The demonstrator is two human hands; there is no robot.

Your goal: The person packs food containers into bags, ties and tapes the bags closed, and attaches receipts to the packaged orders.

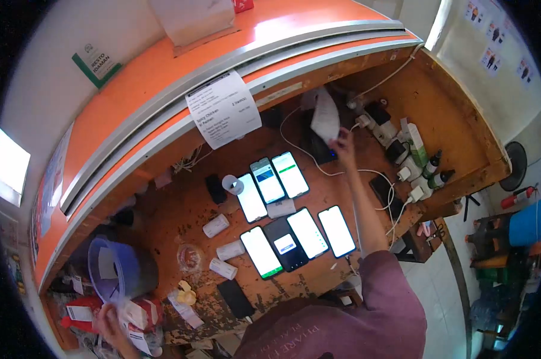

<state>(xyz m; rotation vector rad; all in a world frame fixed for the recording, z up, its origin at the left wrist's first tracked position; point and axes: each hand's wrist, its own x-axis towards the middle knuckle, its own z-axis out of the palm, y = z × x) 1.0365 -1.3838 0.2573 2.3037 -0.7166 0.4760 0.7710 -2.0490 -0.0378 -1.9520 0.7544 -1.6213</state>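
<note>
The worn brown counter (157,236) is spread across the middle of the frame. At lower left, a blue bucket (123,269) is set above red packages (79,315). Seven lit phones (307,232) are laid in two rows near centre. White paper (325,118) is seen upper middle, right of centre. The hands are held well apart: the right hand (343,146) is placed at the paper's lower end, the left hand (109,325) beside the packages; neither grip can be told.
</note>
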